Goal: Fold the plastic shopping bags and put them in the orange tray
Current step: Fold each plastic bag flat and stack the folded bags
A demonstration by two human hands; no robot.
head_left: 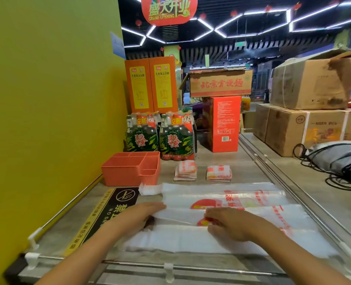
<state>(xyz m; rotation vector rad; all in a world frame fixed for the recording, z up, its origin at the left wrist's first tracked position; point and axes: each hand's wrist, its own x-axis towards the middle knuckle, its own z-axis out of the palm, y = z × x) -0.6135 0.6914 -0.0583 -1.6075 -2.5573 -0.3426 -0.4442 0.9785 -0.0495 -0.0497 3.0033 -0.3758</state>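
A white plastic shopping bag [228, 239] with red print lies spread flat across the counter in front of me, with a second one [221, 192] just behind it. My left hand [137, 214] rests flat on the near bag's left edge, fingers straight. My right hand [230, 223] presses on the bag's middle, fingers bent over the plastic near a red logo. The orange tray [117, 171], with several compartments, stands at the left against the yellow wall. Two folded bags [185, 170] [218, 173] lie on the counter to the right of the tray.
Packs of green bottles [160, 138], orange and red boxes [223, 124] and cardboard cartons [306, 128] stand behind. A grey bag with black cords [339, 159] lies at the right. A metal rail [273, 161] borders the counter. A no-smoking sticker [108, 210] lies at the left.
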